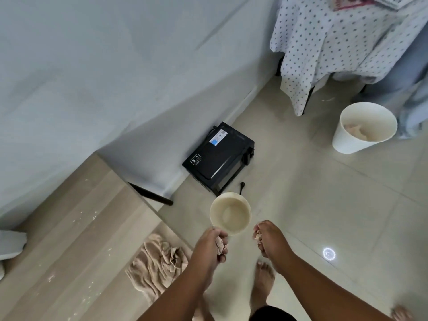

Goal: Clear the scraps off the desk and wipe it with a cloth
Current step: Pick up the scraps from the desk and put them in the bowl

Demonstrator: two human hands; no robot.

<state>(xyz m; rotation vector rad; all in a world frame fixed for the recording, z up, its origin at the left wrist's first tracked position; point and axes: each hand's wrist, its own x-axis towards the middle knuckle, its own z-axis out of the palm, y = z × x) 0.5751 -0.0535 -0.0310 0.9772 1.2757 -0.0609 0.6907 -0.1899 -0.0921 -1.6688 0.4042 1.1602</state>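
Note:
My left hand [212, 247] grips the rim of a cream bowl [230, 213] and a crumpled bit of beige scrap, held out past the desk's edge above the floor. My right hand [269, 238] pinches a small pale scrap just right of the bowl. A beige cloth [157, 265] lies crumpled on the wooden desk [76, 239] near its right edge. Small shiny specks dot the desk top. A white waste bin [363, 128] with pale scraps inside stands on the floor at the far right.
A black box-shaped appliance [220, 158] with a loose plug sits on the tiled floor by the wall. A dotted white cloth [324, 42] hangs over furniture at top right. My bare feet [264, 288] stand below the hands. A white object [9, 244] lies at the desk's left edge.

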